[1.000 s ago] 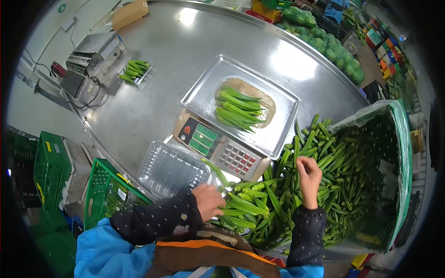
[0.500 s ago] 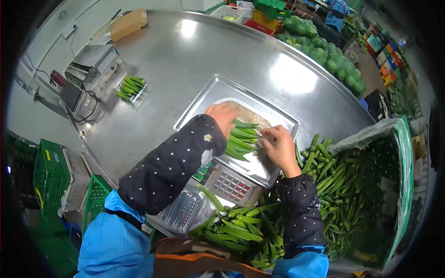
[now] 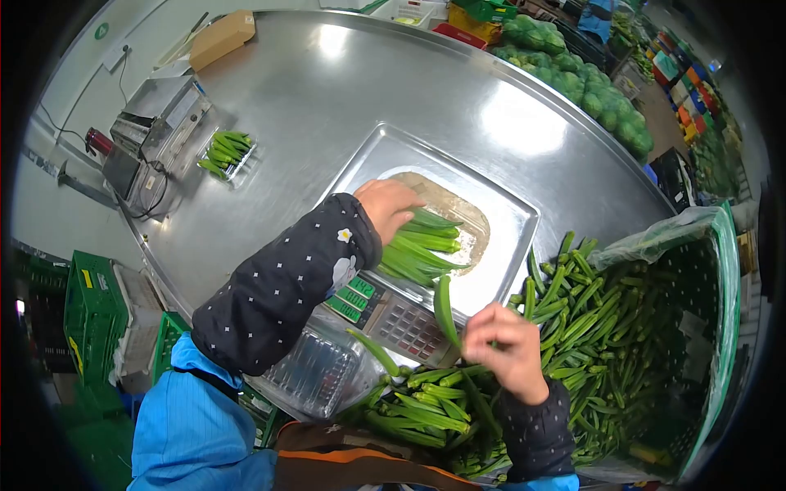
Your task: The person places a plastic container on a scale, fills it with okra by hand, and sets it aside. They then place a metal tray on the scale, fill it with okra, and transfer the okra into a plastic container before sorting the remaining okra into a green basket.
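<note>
Head view: right hand [image 3: 503, 348] pinches one okra pod [image 3: 444, 307], likely light and stiff, by its lower end; left hand [image 3: 385, 206] clasps the okra bundle [image 3: 422, 245].

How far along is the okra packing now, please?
Done: one filled tray lies by the machine. In hand: the left hand grips the okra bundle on the scale pan; the right hand holds one pod. Left: an empty clear tray and a big okra pile.
</note>
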Available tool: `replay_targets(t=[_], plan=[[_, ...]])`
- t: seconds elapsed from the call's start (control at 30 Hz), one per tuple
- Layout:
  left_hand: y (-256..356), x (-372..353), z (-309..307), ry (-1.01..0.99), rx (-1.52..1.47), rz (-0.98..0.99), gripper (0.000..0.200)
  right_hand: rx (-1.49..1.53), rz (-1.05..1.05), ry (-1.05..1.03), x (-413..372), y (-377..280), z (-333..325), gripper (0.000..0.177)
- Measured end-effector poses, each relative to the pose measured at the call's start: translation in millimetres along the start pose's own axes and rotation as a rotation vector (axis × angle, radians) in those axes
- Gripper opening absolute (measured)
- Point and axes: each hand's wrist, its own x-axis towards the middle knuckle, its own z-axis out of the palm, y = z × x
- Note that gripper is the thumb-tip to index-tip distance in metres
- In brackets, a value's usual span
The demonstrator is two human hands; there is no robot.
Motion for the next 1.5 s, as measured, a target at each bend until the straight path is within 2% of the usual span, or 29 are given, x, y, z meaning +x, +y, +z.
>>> replay_targets(t=[0.03,0.17,0.23,0.3,0.37,0.43,0.47,0.5,0.53,0.57,0.63,0.7,0.73,0.83,0.9,0.93,0.97,1.0,1.07,1.13,1.2,1.23,1.3,1.33,1.4,1.43,1.5], plan=[[0.3,0.2,-0.6,-0.013,-0.009,0.022,0.031,-0.012,-0.063,-0.046,-9.1,-1.8,0.2,0.008],[14.9,-2.5,5.0,-0.044,0.155,0.037,0.034,0.252,0.064,-0.159,-46.6,8.2,8.7,0.011],[16.5,-7.5,11.7,-0.029,0.148,0.016,0.036,0.221,0.104,-0.291,-55.6,18.9,16.6,0.015],[18.2,-13.6,10.9,-0.01,0.106,0.044,0.035,0.015,0.165,-0.348,-53.5,20.4,22.2,0.02],[20.6,-22.3,12.4,0.01,0.062,0.073,0.035,-0.13,0.246,-0.231,-40.4,18.6,13.8,0.023],[25.8,-33.7,17.1,0.102,0.134,0.126,0.032,0.027,0.287,0.062,-9.8,11.3,-0.7,0.012],[30.0,-39.0,19.0,0.16,0.18,0.138,0.031,-0.145,0.211,0.226,9.4,15.9,-7.2,0.01],[31.8,-42.3,19.7,0.161,0.182,0.139,0.031,-0.273,0.155,0.269,30.5,22.6,-18.0,0.013],[32.6,-44.9,19.8,0.168,0.198,0.126,0.033,-0.447,-0.07,0.348,53.5,37.9,-24.6,0.011],[32.5,-45.9,19.5,0.176,0.215,0.114,0.034,-0.608,-0.227,0.354,75.5,39.1,-26.2,0.014],[29.4,-44.7,20.0,0.175,0.243,0.124,0.035,-0.639,-0.235,0.348,104.6,43.6,-22.7,0.016],[28.9,-42.4,19.3,0.123,0.276,0.127,0.034,-0.967,-0.35,0.191,123.3,50.4,-20.6,0.02],[27.7,-42.0,18.8,0.126,0.281,0.126,0.034,-1.038,-0.325,0.158,127.7,50.6,-15.9,0.021],[28.4,-41.5,14.1,0.08,0.231,0.097,0.04,-1.167,-0.36,0.155,136.9,59.6,-14.8,0.02],[34.5,-45.4,3.5,0.022,0.154,0.014,0.058,-1.16,-0.395,0.151,138.2,62.6,-16.9,0.021],[35.1,-48.1,-2.8,0.02,0.155,0.014,0.058,-1.174,-0.398,0.122,139.1,63.0,-18.4,0.021],[33.9,-51.4,-10.4,-0.062,0.156,-0.018,0.068,-1.187,-0.401,0.094,139.6,63.5,-20.0,0.021],[32.3,-53.9,-14.9,-0.143,0.158,-0.051,0.078,-1.185,-0.399,0.095,139.5,62.8,-22.7,0.021],[23.9,-57.0,-13.0,-0.162,0.174,-0.044,0.084,-1.111,-0.369,0.003,140.0,56.4,-27.9,0.022],[25.5,-56.2,-14.8,-0.175,0.192,-0.04,0.089,-1.009,-0.363,0.041,141.9,46.0,-24.1,0.018],[33.4,-55.0,-16.1,0.1,0.066,-0.07,0.072,-0.904,-0.356,0.071,147.8,39.5,-16.2,0.015],[27.6,-56.8,-16.0,0.101,0.07,-0.076,0.072,-0.879,-0.297,0.071,153.9,37.0,-10.7,0.013],[11.4,-59.7,-18.3,0.508,-0.2,-0.276,0.052,-0.845,-0.245,0.069,164.4,35.2,1.1,0.013],[11.3,-60.5,-21.6,0.636,-0.233,-0.339,0.034,-0.964,-0.224,0.029,169.0,36.6,6.8,0.013],[0.9,-68.0,-29.3,0.594,-0.127,-0.296,0.03,-1.15,-0.166,-0.043,175.7,39.4,19.4,0.017],[-2.3,-70.8,-31.9,0.55,-0.027,-0.252,0.026,-1.148,-0.164,-0.044,178.1,40.2,20.9,0.017],[4.5,-69.4,-31.9,0.48,-0.047,-0.183,0.023,-1.173,-0.105,-0.087,184.8,40.2,23.9,0.018]])
